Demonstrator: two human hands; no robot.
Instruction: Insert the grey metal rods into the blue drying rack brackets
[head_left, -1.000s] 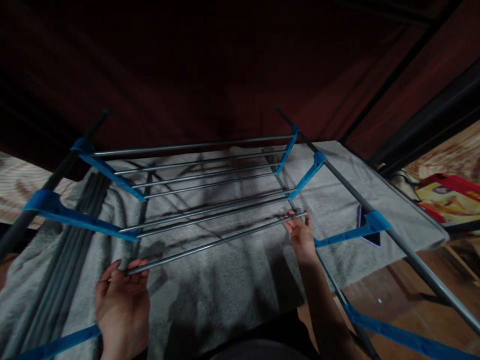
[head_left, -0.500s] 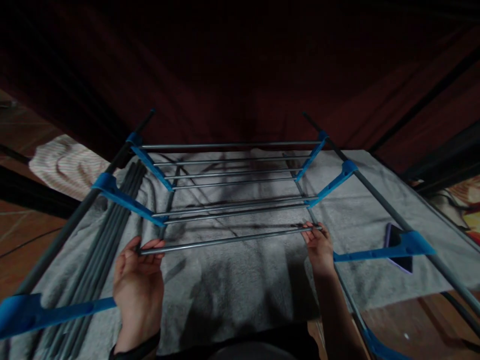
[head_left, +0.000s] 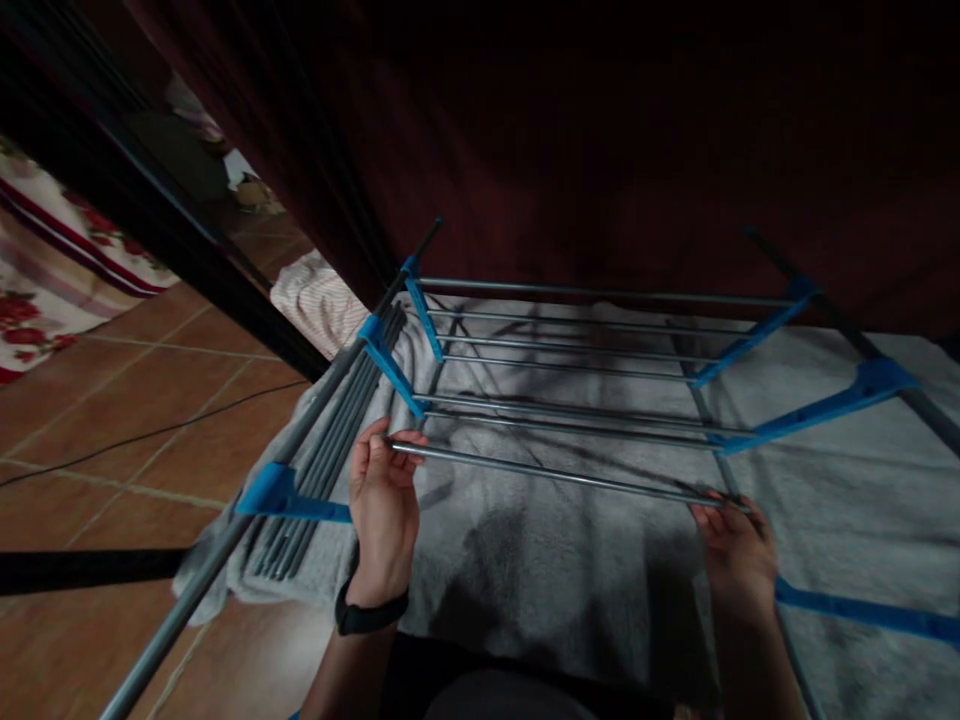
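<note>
A loose grey metal rod (head_left: 555, 474) spans the space between my hands. My left hand (head_left: 384, 500), with a black band at the wrist, has its fingers closed round the rod's left end. At the right end, my right hand (head_left: 735, 540) pinches the same rod. Beyond it stands a rack frame with grey side poles (head_left: 304, 420) and blue plastic brackets (head_left: 394, 372). Several crossbars (head_left: 570, 343) join the brackets on both sides. My left hand is close to a lower blue bracket (head_left: 289, 500); another blue bracket (head_left: 862, 610) extends right of my right wrist.
Under the frame lies a grey towel (head_left: 517, 560). A bundle of grey tubes (head_left: 330, 440) rests on its left part. Brown floor tiles (head_left: 135, 420) with a dark cable (head_left: 165, 432) are at left. A dark red curtain (head_left: 600, 150) hangs behind, beside a striped cloth (head_left: 319, 300).
My view has turned left, so the frame and hands appear further right and more floor shows. Both hands still hold the rod. The phone on the towel has left the view.
</note>
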